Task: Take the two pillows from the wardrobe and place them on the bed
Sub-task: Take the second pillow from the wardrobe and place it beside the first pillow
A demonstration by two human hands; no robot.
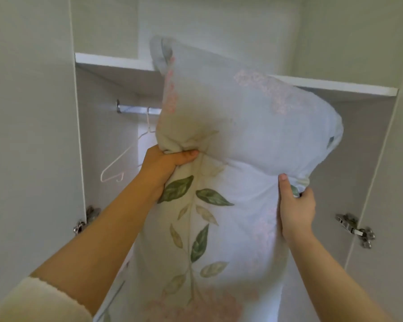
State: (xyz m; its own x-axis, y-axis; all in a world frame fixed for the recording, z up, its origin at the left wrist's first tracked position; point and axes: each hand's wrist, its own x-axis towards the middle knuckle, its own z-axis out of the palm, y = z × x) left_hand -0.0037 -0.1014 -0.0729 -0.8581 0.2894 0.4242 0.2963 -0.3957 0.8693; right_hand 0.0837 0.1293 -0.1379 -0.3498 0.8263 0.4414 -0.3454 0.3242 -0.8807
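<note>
In front of the open wardrobe (107, 126) I hold up a puffy pale pillow (254, 117) printed with faint pink flowers. Its top corner reaches above the wardrobe shelf (112, 60). Below it hangs more white fabric with green leaves (219, 228), down to the bottom of the view; I cannot tell whether it is a second pillow or part of the same one. My left hand (165, 166) clutches a bunch of fabric at the left edge. On the right edge, my right hand (296, 210) pinches the fabric with its thumb on the front. The bed is out of view.
A metal rail (137, 109) runs under the shelf, with a white wire hanger (119, 163) on it. The wardrobe doors stand open at both sides, with hinges at left (84, 220) and right (356, 228). The compartment above the shelf shows bare walls.
</note>
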